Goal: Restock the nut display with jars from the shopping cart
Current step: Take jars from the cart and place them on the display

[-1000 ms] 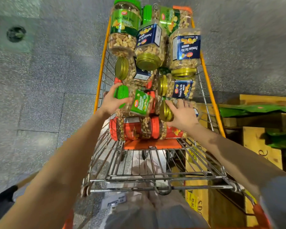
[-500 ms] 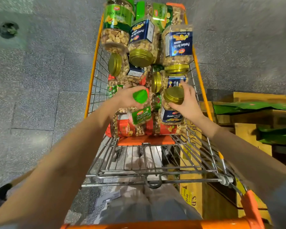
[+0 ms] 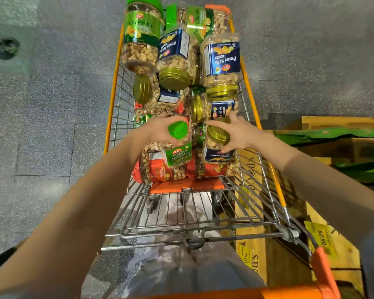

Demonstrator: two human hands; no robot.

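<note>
Head view, looking down into an orange-rimmed wire shopping cart [image 3: 112, 104] piled with clear plastic jars of nuts. The left hand [image 3: 160, 129] has its fingers curled round the neck of a green-lidded pistachio jar [image 3: 178, 153], which sits just above the pile at the near end of the basket, lid towards the camera. The right hand [image 3: 238, 133] wraps fingers and thumb round a gold-lidded Premium Nut Mix jar [image 3: 217, 149] with a blue label, just beside the first. Beneath the two held jars lie two red-labelled jars [image 3: 158, 170] on their sides, end to end. Five gold lids are visible, counting the held one; the other four belong to blue-labelled jars [image 3: 221, 59] stacked further along the basket. Two green-labelled Fancy Nut Mix jars [image 3: 140, 33] sit at the far end. Parts of further green-labelled jars show lower in the pile, so the full count cannot be told. To the right of the cart stand wooden crates [image 3: 249, 190] bearing two yellow price tags [image 3: 321, 236]. The floor [image 3: 41, 137] is grey and speckled.
</note>
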